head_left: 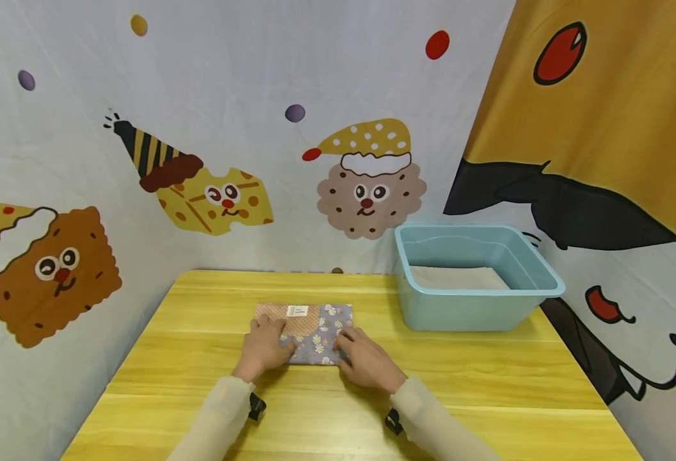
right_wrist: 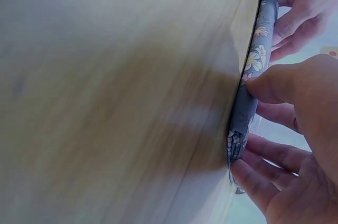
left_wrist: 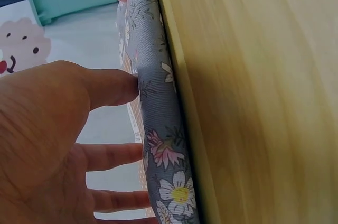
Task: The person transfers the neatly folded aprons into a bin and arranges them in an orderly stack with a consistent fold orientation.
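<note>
A flat, folded cloth [head_left: 326, 336], grey-purple with daisies, lies on the table in the head view. Its upper left part is a brown dotted patch [head_left: 274, 312] with a small white label [head_left: 297, 311]. My left hand [head_left: 263, 346] rests on the cloth's left part, fingers spread over the top. In the left wrist view its fairly straight fingers [left_wrist: 113, 156] touch the top of the cloth [left_wrist: 161, 108]. On the right end lies my right hand [head_left: 367, 362]. The right wrist view shows its thumb [right_wrist: 272, 83] against the cloth's front edge and fingertips touching the end.
A light blue plastic bin [head_left: 459, 312] stands at the table's back right, with a pale flat piece [head_left: 459, 278] inside. A cartoon-printed curtain [head_left: 228, 77] hangs behind the wooden table [head_left: 159, 358]. Both wrists wear a small black device.
</note>
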`<state>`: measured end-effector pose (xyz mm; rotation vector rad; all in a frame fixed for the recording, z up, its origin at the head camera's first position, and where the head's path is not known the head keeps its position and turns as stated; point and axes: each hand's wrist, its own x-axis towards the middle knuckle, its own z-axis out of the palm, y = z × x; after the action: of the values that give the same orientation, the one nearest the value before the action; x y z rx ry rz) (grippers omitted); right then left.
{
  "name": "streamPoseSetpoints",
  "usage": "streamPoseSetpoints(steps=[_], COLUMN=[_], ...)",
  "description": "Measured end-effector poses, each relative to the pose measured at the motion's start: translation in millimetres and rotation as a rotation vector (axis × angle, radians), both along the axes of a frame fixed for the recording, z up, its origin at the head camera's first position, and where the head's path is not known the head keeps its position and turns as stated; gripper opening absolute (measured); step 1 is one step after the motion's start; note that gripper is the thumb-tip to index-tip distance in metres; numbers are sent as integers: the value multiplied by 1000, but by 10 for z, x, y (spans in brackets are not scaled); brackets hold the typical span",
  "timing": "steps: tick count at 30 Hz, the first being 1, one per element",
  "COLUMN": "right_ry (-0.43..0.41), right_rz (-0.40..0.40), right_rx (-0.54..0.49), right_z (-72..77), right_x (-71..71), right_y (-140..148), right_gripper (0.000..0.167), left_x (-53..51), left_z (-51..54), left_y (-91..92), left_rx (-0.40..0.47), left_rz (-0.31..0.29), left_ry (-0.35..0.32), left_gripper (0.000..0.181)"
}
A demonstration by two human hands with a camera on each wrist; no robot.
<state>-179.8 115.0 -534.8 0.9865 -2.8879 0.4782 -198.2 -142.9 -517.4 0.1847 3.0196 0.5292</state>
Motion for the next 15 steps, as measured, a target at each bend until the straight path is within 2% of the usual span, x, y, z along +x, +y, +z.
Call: streamPoseSetpoints(steps=[4, 10, 15], right_ry=[-29, -26, -37], right_rz=[-16, -13, -8], right_rx=[3, 3, -5], right_z=[10, 11, 1], right_x=[37, 69, 93], right_y=[62, 178, 306], right_gripper=[17, 16, 16], left_x=[29, 90, 133], left_z=[-4, -7, -37], left_y=[72, 189, 290], left_rx=[3, 18, -12], left_rz=[-6, 3, -3], left_ry=[22, 32, 64], left_gripper=[60, 60, 62])
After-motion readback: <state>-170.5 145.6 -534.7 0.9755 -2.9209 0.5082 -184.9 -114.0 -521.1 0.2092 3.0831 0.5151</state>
